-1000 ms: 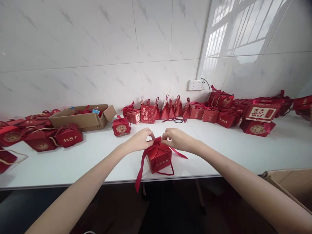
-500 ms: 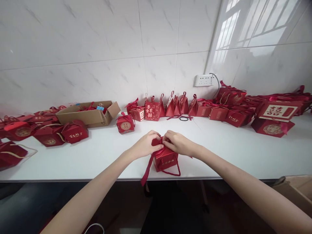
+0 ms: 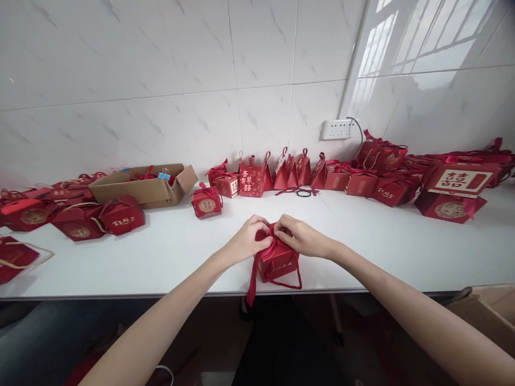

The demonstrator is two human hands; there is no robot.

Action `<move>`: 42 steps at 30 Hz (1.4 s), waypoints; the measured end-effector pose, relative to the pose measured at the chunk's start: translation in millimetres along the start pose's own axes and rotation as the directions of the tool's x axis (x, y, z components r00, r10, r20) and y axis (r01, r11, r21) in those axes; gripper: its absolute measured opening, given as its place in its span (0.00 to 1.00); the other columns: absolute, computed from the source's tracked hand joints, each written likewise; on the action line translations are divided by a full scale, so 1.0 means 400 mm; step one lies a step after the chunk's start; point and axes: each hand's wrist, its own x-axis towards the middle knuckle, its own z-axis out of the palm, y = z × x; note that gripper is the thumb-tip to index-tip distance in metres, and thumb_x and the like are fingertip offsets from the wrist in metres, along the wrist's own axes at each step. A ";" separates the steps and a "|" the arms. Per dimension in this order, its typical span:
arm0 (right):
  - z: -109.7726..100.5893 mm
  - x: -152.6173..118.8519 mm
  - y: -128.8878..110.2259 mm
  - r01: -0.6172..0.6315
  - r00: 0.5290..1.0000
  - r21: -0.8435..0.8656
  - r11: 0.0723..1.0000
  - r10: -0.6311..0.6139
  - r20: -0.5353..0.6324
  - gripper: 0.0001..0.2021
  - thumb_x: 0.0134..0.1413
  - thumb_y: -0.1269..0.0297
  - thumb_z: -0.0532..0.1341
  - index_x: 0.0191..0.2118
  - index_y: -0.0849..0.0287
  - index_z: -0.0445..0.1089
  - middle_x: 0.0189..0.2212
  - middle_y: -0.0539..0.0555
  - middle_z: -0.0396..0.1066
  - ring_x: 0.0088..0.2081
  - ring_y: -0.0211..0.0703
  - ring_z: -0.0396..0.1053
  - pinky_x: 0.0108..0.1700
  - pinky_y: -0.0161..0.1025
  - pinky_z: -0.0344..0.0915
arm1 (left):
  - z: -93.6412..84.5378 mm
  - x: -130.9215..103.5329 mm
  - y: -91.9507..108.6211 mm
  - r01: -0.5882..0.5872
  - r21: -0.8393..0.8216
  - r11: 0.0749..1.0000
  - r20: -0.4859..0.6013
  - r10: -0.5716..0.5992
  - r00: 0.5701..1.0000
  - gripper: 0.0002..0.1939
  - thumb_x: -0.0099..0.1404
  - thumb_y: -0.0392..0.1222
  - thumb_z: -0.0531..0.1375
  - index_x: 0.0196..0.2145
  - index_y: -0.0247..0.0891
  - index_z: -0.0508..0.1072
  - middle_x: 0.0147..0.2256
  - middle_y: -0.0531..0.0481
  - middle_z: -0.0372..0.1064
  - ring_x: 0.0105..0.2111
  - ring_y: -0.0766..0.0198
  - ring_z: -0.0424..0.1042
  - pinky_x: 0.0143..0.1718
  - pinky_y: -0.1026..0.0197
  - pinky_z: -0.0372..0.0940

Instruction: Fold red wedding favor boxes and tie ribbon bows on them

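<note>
While red gift boxes with cream rope handles point(image 3: 78, 229) crowded the left end of the white counter point(image 3: 120, 268), an open cardboard carton point(image 3: 137, 195) stood behind them, a blue binder clip point(image 3: 164, 176) at its rim, and a small gold-medallion box point(image 3: 207, 206) sat by itself to its right. Next came the left grip point(image 3: 249, 239), thumb and forefinger curled at the satiny red ribbon point(image 3: 254, 273); whether they were clamped on it or only touching, I could not tell. Handling the ribbon there seemed to call for matched, gentle pulls from both sides, with the crossing kept flat and centred over the lid, since a harder tug from one side would likely drag or tip the box. The tail that hung past the counter's front edge looked worth watching for twists. The ribboned gift box point(image 3: 281, 264) stood upright near that edge, beneath and between the two grips, its top at the fingertips and its twisted red rope handle point(image 3: 287, 286) drooping in front. On its right side, the right grip point(image 3: 302, 236) had finger and thumb drawn together on the ribbon. Beyond lay a black ring point(image 3: 303, 193) before a row of triangular boxes point(image 3: 318, 174), then a box with a cream double-happiness label point(image 3: 458, 180).
</note>
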 end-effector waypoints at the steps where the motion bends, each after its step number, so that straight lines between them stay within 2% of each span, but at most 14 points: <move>1: 0.002 -0.001 0.000 -0.018 1.000 0.042 0.999 0.019 -0.011 0.06 0.60 0.68 0.50 0.32 0.59 0.61 0.34 0.54 0.64 0.32 0.38 0.64 0.36 0.37 0.62 | 0.000 0.002 0.004 -0.003 0.024 1.000 -0.005 0.003 1.000 0.04 0.58 0.41 0.56 0.29 0.39 0.68 0.44 0.47 0.65 0.46 0.59 0.67 0.52 0.53 0.61; 5: 0.005 0.000 0.000 -0.055 0.998 0.056 0.997 0.055 0.003 0.05 0.56 0.70 0.53 0.30 0.59 0.62 0.31 0.52 0.62 0.29 0.37 0.61 0.34 0.36 0.59 | 0.003 0.007 0.019 0.002 0.097 0.995 -0.050 0.003 0.999 0.02 0.55 0.37 0.57 0.25 0.39 0.67 0.41 0.48 0.67 0.45 0.56 0.67 0.53 0.48 0.58; 8: 0.000 0.007 -0.003 -0.059 0.998 0.046 0.997 0.058 0.024 0.03 0.48 0.74 0.57 0.29 0.59 0.65 0.30 0.51 0.61 0.30 0.37 0.59 0.35 0.37 0.58 | 0.003 0.007 0.021 -0.001 0.094 0.996 -0.063 0.007 0.998 0.02 0.55 0.36 0.56 0.25 0.39 0.67 0.43 0.47 0.67 0.45 0.57 0.68 0.52 0.50 0.61; 11: -0.004 0.015 -0.004 -0.096 0.995 0.131 0.987 0.090 0.046 0.04 0.42 0.74 0.58 0.27 0.60 0.66 0.30 0.51 0.60 0.30 0.37 0.59 0.36 0.37 0.56 | 0.004 0.005 0.017 -0.008 0.083 0.996 -0.055 0.012 0.998 0.01 0.54 0.36 0.56 0.26 0.39 0.68 0.43 0.48 0.67 0.44 0.58 0.68 0.50 0.54 0.63; 16: -0.015 0.021 0.001 -0.158 0.984 0.323 0.933 0.122 0.128 0.03 0.39 0.68 0.56 0.24 0.60 0.65 0.30 0.51 0.59 0.29 0.37 0.59 0.31 0.36 0.56 | 0.013 0.008 0.027 -0.013 0.096 0.995 -0.007 0.014 1.000 0.02 0.54 0.37 0.57 0.28 0.39 0.69 0.40 0.50 0.67 0.40 0.60 0.70 0.46 0.56 0.65; 21: -0.038 0.008 0.003 -0.179 0.984 0.529 0.830 0.138 0.116 0.06 0.42 0.62 0.53 0.23 0.58 0.57 0.25 0.50 0.60 0.28 0.37 0.60 0.31 0.37 0.57 | 0.022 0.016 0.041 -0.004 0.097 0.995 0.010 0.003 1.000 0.03 0.54 0.39 0.58 0.27 0.39 0.69 0.44 0.48 0.66 0.42 0.57 0.69 0.47 0.54 0.64; 26: -0.079 -0.005 -0.013 -0.200 0.970 0.612 0.766 0.242 0.014 0.13 0.48 0.57 0.60 0.22 0.60 0.61 0.22 0.47 0.57 0.26 0.35 0.56 0.32 0.36 0.55 | 0.016 0.013 0.048 -0.016 0.052 0.999 -0.013 0.017 1.000 0.05 0.57 0.39 0.55 0.28 0.38 0.70 0.42 0.47 0.68 0.45 0.56 0.66 0.50 0.52 0.60; 29: -0.119 -0.004 -0.030 -0.142 0.954 0.739 0.658 0.289 -0.074 0.15 0.50 0.55 0.62 0.23 0.60 0.61 0.23 0.47 0.57 0.25 0.33 0.54 0.29 0.35 0.53 | -0.006 0.017 0.053 0.018 -0.123 0.992 -0.064 -0.026 0.998 0.06 0.57 0.42 0.57 0.31 0.38 0.70 0.37 0.48 0.69 0.41 0.58 0.66 0.46 0.54 0.61; 32: -0.168 0.000 -0.055 -0.096 0.947 0.828 0.552 0.307 -0.095 0.15 0.49 0.55 0.63 0.24 0.60 0.61 0.24 0.47 0.58 0.21 0.30 0.50 0.24 0.34 0.50 | -0.047 0.030 0.071 0.041 -0.292 0.956 -0.101 -0.073 0.992 0.08 0.58 0.44 0.55 0.30 0.37 0.67 0.30 0.51 0.68 0.28 0.67 0.65 0.33 0.61 0.61; 34: -0.198 0.006 -0.071 -0.069 0.950 0.849 0.523 0.294 -0.104 0.14 0.50 0.56 0.62 0.24 0.59 0.61 0.23 0.47 0.59 0.19 0.30 0.49 0.22 0.33 0.50 | -0.081 0.041 0.094 0.032 -0.420 0.907 -0.113 -0.088 0.990 0.09 0.59 0.45 0.55 0.29 0.37 0.64 0.26 0.53 0.66 0.21 0.72 0.59 0.24 0.64 0.57; 36: -0.223 0.012 -0.086 -0.040 0.952 0.847 0.530 0.278 -0.128 0.13 0.51 0.56 0.62 0.25 0.59 0.62 0.23 0.48 0.61 0.19 0.30 0.49 0.22 0.34 0.51 | -0.116 0.050 0.120 0.014 -0.585 0.811 -0.122 -0.105 0.987 0.10 0.59 0.46 0.57 0.28 0.37 0.63 0.25 0.54 0.65 0.18 0.75 0.56 0.21 0.66 0.53; 38: -0.240 0.019 -0.097 -0.005 0.956 0.839 0.543 0.248 -0.155 0.12 0.51 0.57 0.62 0.26 0.60 0.65 0.24 0.49 0.63 0.19 0.30 0.52 0.22 0.33 0.52 | -0.148 0.056 0.143 -0.031 -0.677 0.736 -0.138 -0.085 0.987 0.12 0.57 0.46 0.61 0.27 0.36 0.65 0.24 0.54 0.65 0.19 0.75 0.59 0.23 0.67 0.56; 42: -0.249 0.036 -0.113 0.074 0.971 0.803 0.592 0.140 -0.193 0.11 0.51 0.59 0.64 0.31 0.63 0.71 0.28 0.51 0.69 0.23 0.30 0.61 0.25 0.32 0.59 | -0.190 0.060 0.159 -0.128 -0.649 0.750 -0.123 0.062 0.990 0.09 0.55 0.41 0.65 0.31 0.34 0.72 0.31 0.51 0.70 0.32 0.69 0.70 0.36 0.64 0.66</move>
